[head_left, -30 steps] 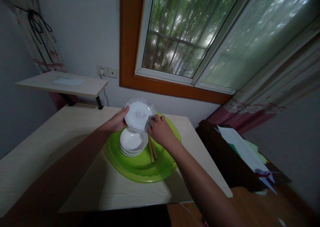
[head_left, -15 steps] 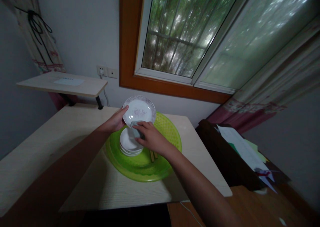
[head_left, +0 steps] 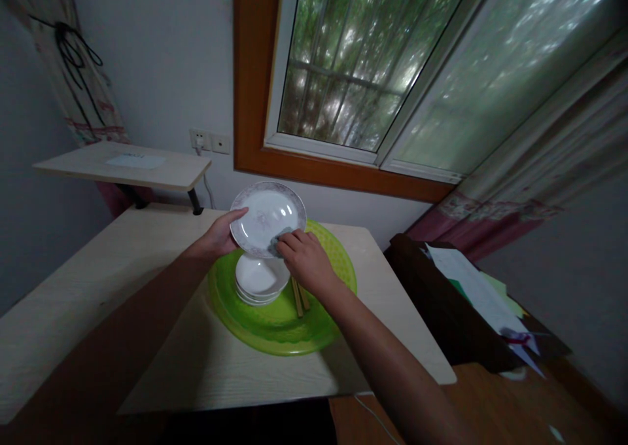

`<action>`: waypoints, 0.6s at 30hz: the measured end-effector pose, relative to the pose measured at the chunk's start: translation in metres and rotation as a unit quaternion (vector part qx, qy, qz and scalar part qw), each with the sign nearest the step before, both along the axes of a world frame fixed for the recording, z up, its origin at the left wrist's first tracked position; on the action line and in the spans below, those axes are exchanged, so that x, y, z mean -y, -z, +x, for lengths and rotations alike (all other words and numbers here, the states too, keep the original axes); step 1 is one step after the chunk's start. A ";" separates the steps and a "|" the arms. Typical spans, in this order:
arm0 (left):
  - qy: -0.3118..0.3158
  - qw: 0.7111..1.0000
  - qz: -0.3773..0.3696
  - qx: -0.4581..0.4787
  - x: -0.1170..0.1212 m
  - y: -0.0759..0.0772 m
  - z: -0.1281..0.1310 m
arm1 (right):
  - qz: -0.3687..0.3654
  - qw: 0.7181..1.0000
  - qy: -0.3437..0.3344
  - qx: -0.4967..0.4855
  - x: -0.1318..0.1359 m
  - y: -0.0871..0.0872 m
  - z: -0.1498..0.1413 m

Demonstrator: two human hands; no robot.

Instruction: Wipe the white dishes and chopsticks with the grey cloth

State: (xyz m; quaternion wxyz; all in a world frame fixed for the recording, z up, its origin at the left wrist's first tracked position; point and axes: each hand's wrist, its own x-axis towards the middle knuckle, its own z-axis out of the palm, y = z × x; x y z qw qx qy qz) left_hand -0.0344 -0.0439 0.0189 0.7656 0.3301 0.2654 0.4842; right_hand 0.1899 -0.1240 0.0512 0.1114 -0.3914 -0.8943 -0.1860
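Note:
My left hand grips the left rim of a white plate with a patterned border, thumb on top, and holds it tilted above a green tray. With bunched fingers, my right hand presses a grey-green cloth against the plate's lower right rim. Below the plate, a stack of white bowls stands on the tray. Beside the stack lie yellowish chopsticks, their upper ends partly hidden by my right hand.
The tray rests on a pale wooden table. A raised shelf with a paper on it stands at the back left. Behind are wall sockets and a window. Right of the table, papers lie on dark furniture.
The cloth and my right hand have moved right along the plate's lower rim. The plate has shifted slightly left and turned, and more of the bowls and chopsticks shows.

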 end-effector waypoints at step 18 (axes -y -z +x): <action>-0.097 0.986 0.100 -0.087 -0.002 -0.008 -0.009 | 0.011 1.000 0.014 -0.005 -0.009 0.008 0.020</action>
